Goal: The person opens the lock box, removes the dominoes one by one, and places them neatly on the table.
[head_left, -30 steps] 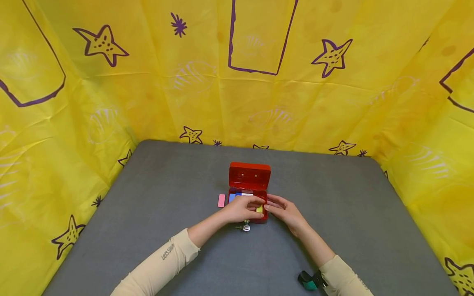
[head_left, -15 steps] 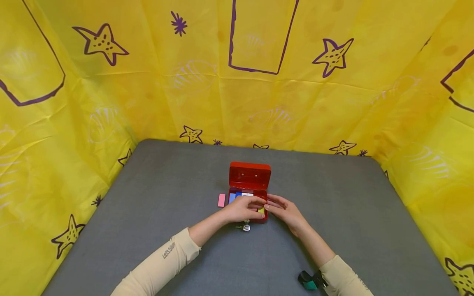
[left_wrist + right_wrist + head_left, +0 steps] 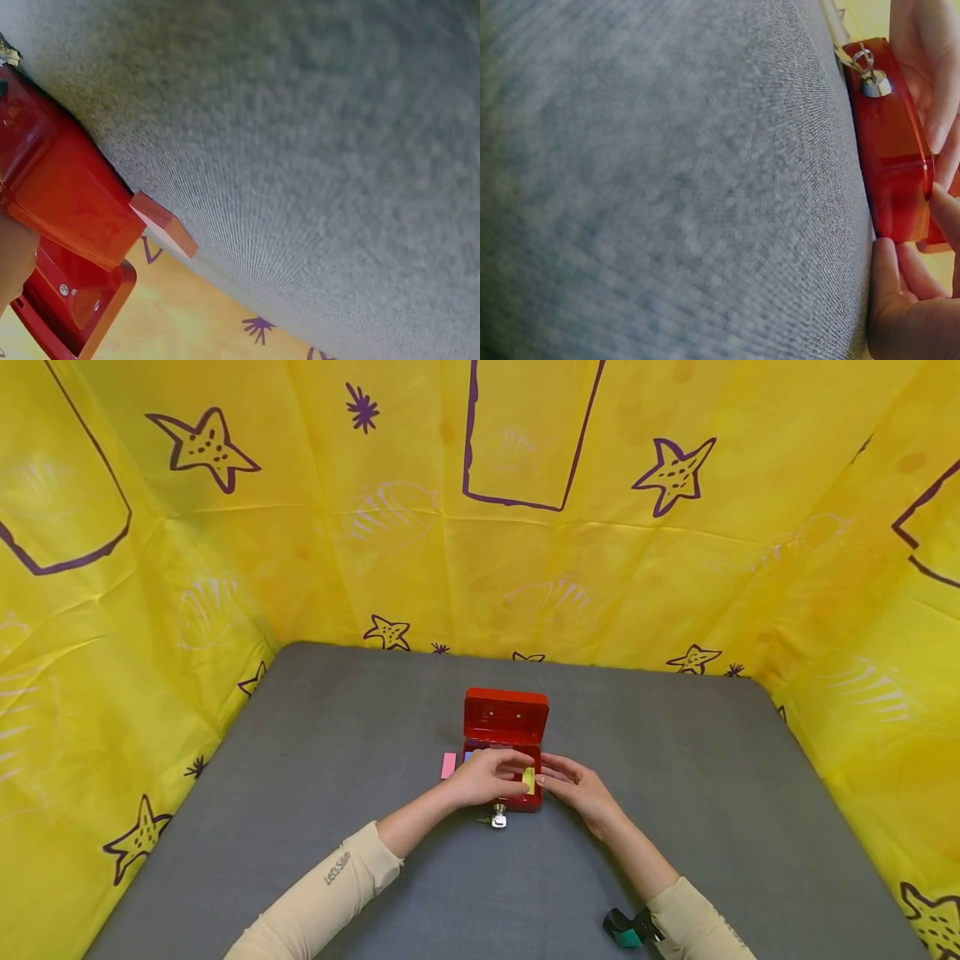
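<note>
A red cash box (image 3: 537, 802) stands with its lid (image 3: 506, 714) raised. Inside, at the right end, a yellow block (image 3: 529, 781) shows. My left hand (image 3: 483, 777) reaches over the box, its thumb and fingertips close by the yellow block; I cannot tell whether they touch it. This hand hides most of the inside, leaving a bit of a blue block (image 3: 468, 756) visible. At the box's right end, my right hand (image 3: 581, 789) holds the wall, thumb at the rim and fingers low on the side, as the right wrist view shows.
A pink block (image 3: 448, 766) lies on the grey table (image 3: 360, 718) left of the box. Keys (image 3: 862, 60) hang from the lock (image 3: 876, 85) at the box's front. A black and green strap (image 3: 626, 931) sits by the right forearm. Yellow cloth (image 3: 450, 568) walls in the table.
My left hand has shifted slightly left and back, covering the blue and white blocks and baring more of the yellow block. The yellow block sits slightly farther right. My right hand stays put.
</note>
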The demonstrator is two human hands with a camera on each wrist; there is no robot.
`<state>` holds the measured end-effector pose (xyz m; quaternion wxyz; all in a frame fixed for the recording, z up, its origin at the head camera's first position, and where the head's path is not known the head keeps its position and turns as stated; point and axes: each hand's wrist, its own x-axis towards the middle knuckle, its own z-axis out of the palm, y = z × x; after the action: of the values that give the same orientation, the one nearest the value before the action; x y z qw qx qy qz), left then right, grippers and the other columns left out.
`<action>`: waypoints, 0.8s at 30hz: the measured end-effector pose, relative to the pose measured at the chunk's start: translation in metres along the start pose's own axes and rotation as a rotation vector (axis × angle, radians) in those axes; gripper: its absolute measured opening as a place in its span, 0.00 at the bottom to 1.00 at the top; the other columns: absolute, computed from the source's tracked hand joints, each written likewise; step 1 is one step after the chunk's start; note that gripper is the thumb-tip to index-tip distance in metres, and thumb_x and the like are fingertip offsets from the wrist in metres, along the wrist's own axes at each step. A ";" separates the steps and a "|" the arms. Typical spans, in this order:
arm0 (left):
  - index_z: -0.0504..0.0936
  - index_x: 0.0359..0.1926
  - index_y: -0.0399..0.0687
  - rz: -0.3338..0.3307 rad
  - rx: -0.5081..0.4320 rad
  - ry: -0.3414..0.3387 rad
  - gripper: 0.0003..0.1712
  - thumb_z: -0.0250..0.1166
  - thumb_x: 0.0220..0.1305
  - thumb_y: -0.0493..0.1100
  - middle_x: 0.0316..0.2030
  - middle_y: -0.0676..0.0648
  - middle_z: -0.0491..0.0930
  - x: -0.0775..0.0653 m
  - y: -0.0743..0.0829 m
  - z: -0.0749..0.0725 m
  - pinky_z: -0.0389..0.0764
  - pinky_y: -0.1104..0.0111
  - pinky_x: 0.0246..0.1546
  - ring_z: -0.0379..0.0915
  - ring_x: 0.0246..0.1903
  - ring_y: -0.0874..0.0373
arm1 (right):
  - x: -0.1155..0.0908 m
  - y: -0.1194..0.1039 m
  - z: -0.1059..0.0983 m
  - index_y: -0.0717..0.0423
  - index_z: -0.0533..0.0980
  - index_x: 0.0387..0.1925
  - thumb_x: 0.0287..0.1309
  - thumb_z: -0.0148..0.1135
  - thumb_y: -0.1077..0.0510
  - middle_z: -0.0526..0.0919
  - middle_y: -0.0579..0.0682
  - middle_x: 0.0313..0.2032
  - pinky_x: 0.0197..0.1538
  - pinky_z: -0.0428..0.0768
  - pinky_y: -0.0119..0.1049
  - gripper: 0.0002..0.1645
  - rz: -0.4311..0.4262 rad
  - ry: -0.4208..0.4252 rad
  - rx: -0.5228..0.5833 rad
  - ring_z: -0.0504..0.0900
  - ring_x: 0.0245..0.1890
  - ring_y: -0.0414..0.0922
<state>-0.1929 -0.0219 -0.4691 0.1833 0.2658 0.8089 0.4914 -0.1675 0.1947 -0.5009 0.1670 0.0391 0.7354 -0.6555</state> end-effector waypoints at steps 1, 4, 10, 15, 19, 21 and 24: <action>0.78 0.58 0.40 0.013 0.035 0.008 0.24 0.69 0.61 0.41 0.54 0.45 0.80 0.001 -0.001 -0.001 0.78 0.64 0.53 0.78 0.53 0.53 | 0.000 0.000 0.000 0.53 0.72 0.64 0.55 0.71 0.50 0.78 0.54 0.59 0.61 0.73 0.46 0.35 -0.001 0.000 0.000 0.76 0.60 0.50; 0.79 0.58 0.42 0.064 0.175 0.022 0.24 0.69 0.60 0.40 0.54 0.46 0.80 0.003 -0.002 -0.002 0.77 0.65 0.55 0.77 0.53 0.53 | 0.000 -0.002 -0.001 0.53 0.72 0.64 0.55 0.71 0.51 0.78 0.55 0.59 0.61 0.73 0.46 0.35 -0.006 0.002 0.001 0.76 0.60 0.50; 0.79 0.59 0.44 0.141 0.437 -0.003 0.26 0.71 0.59 0.43 0.54 0.48 0.80 0.008 -0.001 -0.002 0.74 0.66 0.57 0.74 0.54 0.55 | 0.000 -0.004 -0.001 0.53 0.72 0.64 0.55 0.70 0.51 0.77 0.55 0.60 0.61 0.74 0.45 0.35 -0.009 0.003 -0.009 0.76 0.60 0.50; 0.78 0.61 0.45 0.136 0.543 -0.041 0.29 0.71 0.59 0.47 0.56 0.48 0.79 0.010 0.000 -0.001 0.73 0.66 0.59 0.73 0.56 0.56 | 0.000 -0.003 -0.001 0.52 0.72 0.64 0.55 0.71 0.50 0.77 0.54 0.60 0.61 0.74 0.46 0.35 -0.014 -0.001 -0.018 0.76 0.60 0.51; 0.78 0.60 0.45 0.130 0.576 -0.055 0.30 0.71 0.58 0.48 0.56 0.47 0.79 0.011 0.001 0.001 0.73 0.65 0.59 0.74 0.56 0.56 | 0.000 0.000 0.000 0.52 0.72 0.64 0.55 0.71 0.49 0.77 0.54 0.60 0.61 0.73 0.47 0.36 -0.013 0.001 -0.032 0.76 0.60 0.51; 0.78 0.60 0.46 0.124 0.595 -0.065 0.30 0.71 0.58 0.49 0.56 0.48 0.79 0.011 0.001 0.001 0.73 0.66 0.58 0.74 0.56 0.57 | 0.000 0.002 0.000 0.52 0.72 0.64 0.55 0.71 0.49 0.77 0.55 0.60 0.61 0.74 0.47 0.36 -0.013 0.001 -0.033 0.76 0.60 0.51; 0.79 0.59 0.46 0.122 0.615 -0.080 0.29 0.71 0.58 0.49 0.55 0.48 0.79 0.012 0.001 0.002 0.73 0.67 0.58 0.74 0.55 0.57 | -0.001 0.003 0.000 0.53 0.72 0.64 0.55 0.71 0.50 0.77 0.55 0.59 0.60 0.74 0.46 0.35 -0.011 -0.001 -0.023 0.76 0.59 0.51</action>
<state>-0.2008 -0.0128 -0.4697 0.0963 0.3757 0.8943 0.2229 -0.1661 0.1955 -0.5033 0.1644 0.0329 0.7429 -0.6481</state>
